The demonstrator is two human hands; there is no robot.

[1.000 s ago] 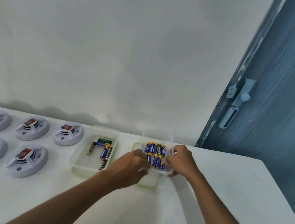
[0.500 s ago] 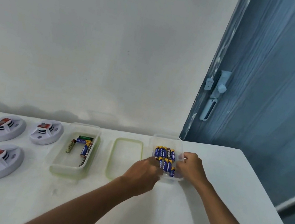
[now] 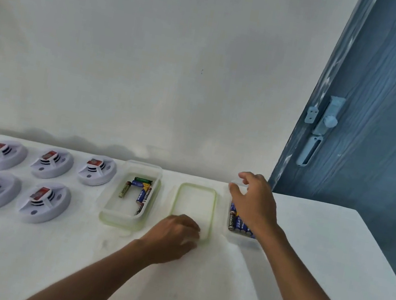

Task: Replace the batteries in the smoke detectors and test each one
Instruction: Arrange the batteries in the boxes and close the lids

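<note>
Reaching over the white table (image 3: pixel 195 281), my right hand (image 3: pixel 253 207) hovers with fingers spread and relaxed above the clear plastic box of blue batteries (image 3: pixel 238 223) at the right, holding nothing. My left hand (image 3: pixel 174 235) rests with curled fingers at the near edge of the green-rimmed clear lid (image 3: pixel 194 210); whether it grips the rim, I cannot tell. Left of the lid sits a second clear plastic tray of mixed loose batteries (image 3: pixel 130 196), and beyond it five round white smoke detectors (image 3: pixel 51 163) lie in two rows.
</note>
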